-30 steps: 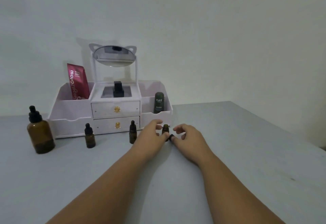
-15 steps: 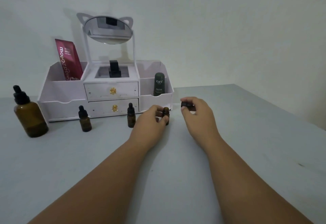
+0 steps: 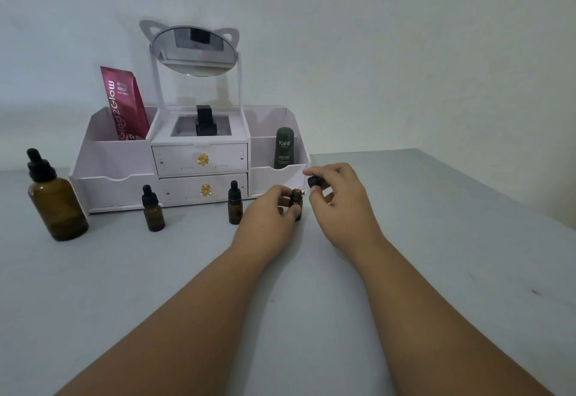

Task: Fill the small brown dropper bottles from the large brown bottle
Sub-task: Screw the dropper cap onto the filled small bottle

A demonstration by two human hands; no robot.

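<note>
Cap lifted, right grip pinching | left grip holds bottle | grey table, pale wall

Both bare forearms reach forward from the lower edge and converge over the tabletop. The left hand lies knuckles up, its thumb and fingertips curled round a small uncapped dropper bottle. The right hand is just beside it, slightly higher, pinching a black cap between forefinger and thumb, the other fingers loosely curled.
</note>
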